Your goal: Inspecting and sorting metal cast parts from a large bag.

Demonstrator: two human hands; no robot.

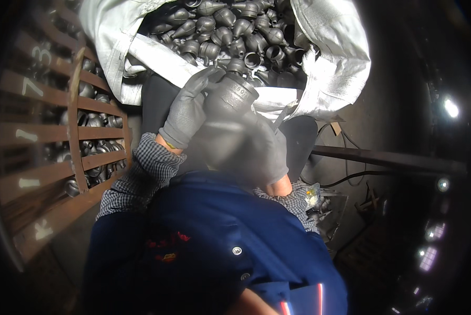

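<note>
Before my lap I hold a dark grey, hollow, rounded metal casting (231, 95) with a round collar at its upper end and raised marks below it. Grey-gloved, my left hand (187, 111) is closed on the casting's left side, its fingertips near the collar. My right hand (271, 149), in a matching glove, curls against the lower right side, with its fingers partly blurred. A thin grey strip (285, 114) rises beside that hand; I cannot make out what it is. The casting's lower part is smeared and partly hidden.
Beyond my knees a large white woven bag (337, 58) stands with its mouth spread, filled with similar castings (222, 34). At left is a brown slatted crate (33, 134) holding more metal parts. To the right are a dark bar (387, 157), cables and a container of metal pieces (330, 215).
</note>
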